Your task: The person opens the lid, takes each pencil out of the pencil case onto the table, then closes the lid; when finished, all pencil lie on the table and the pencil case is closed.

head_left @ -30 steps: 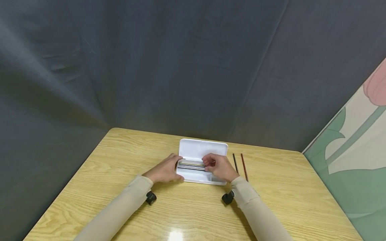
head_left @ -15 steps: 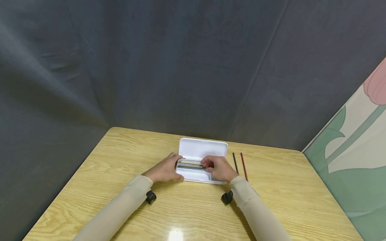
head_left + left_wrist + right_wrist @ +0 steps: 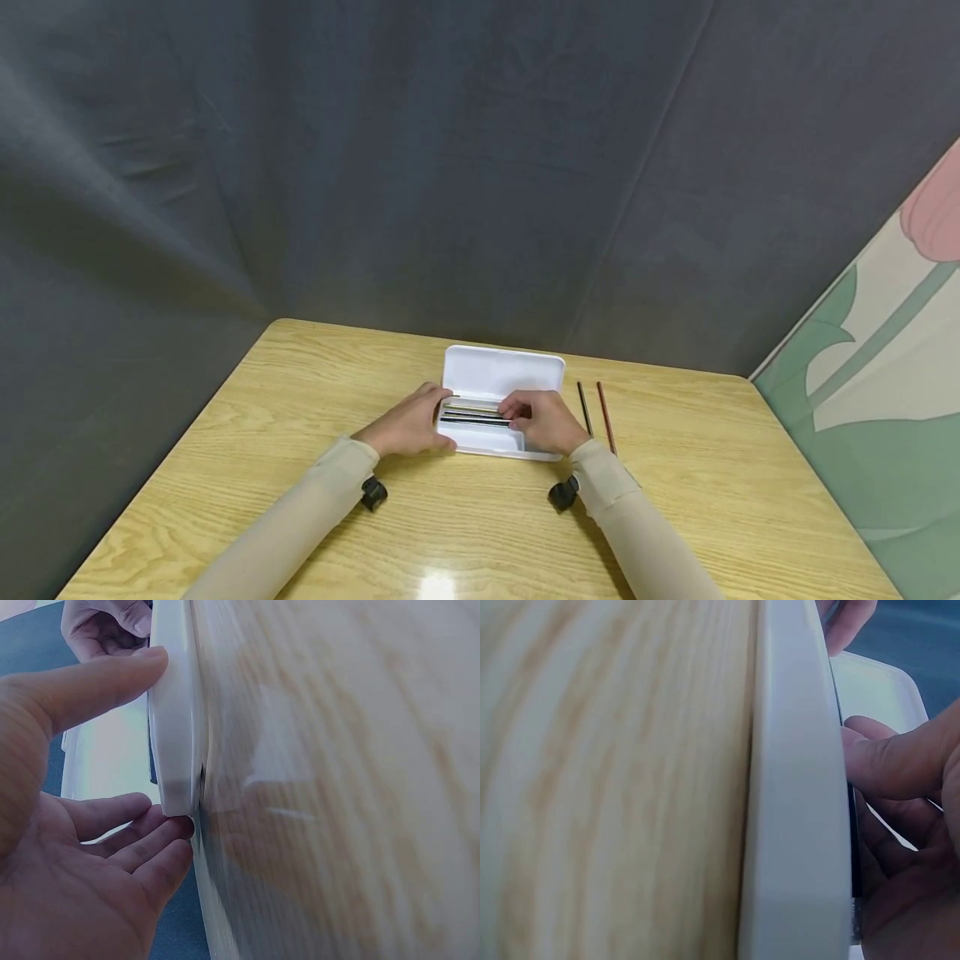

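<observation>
A white pencil case (image 3: 480,438) lies on the table with its lid (image 3: 504,372) raised at the back. Several pencils (image 3: 474,415) with dark and yellow tones lie lengthwise in it. My left hand (image 3: 408,423) holds the case's left end, thumb at the front wall and fingers towards the rear corner. Over the right half of the case, my right hand (image 3: 551,421) pinches a dark pencil (image 3: 856,847) between thumb and curled fingers. Its silvery end shows in the right wrist view. The hand hides the pencils' right ends.
To the right of the case, a black pencil (image 3: 584,408) and a red pencil (image 3: 606,417) lie side by side on the wooden table (image 3: 465,525). A dark curtain (image 3: 450,167) hangs behind the table, and a flower-patterned cloth (image 3: 885,400) is at the right.
The right hand has shifted slightly lower over the case, its fingers closer to the pencils, which have moved a little inside. The left hand stays at the case's left end.
</observation>
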`<act>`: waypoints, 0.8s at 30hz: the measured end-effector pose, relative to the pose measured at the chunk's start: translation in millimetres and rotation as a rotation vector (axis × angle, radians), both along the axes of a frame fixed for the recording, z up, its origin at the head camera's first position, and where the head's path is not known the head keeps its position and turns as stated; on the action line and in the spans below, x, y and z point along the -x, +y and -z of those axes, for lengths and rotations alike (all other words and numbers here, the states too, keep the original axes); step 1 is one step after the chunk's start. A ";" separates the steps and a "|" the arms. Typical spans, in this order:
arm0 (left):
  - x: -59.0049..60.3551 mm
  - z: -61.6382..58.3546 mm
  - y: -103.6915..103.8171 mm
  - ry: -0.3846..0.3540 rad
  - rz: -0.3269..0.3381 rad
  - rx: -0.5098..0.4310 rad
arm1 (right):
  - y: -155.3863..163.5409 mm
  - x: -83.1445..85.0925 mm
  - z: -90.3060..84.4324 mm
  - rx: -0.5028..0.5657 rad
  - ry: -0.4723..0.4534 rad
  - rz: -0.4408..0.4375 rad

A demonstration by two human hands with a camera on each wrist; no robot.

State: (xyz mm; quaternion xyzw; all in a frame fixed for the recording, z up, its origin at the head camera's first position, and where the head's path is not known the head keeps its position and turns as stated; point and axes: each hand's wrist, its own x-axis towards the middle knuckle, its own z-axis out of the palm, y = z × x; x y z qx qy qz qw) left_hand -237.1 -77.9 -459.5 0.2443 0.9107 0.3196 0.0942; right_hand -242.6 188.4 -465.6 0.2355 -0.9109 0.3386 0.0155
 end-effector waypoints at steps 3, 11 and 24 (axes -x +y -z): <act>0.1 1.2 0.3 0.001 -0.001 0.000 | 0.3 -0.9 0.0 0.003 0.001 0.012; 1.2 2.2 0.5 0.012 -0.004 0.015 | -1.5 -4.4 -10.4 0.059 -0.028 0.071; 1.9 2.0 -0.9 0.005 0.004 0.024 | 12.3 -10.8 -23.9 0.039 -0.104 0.027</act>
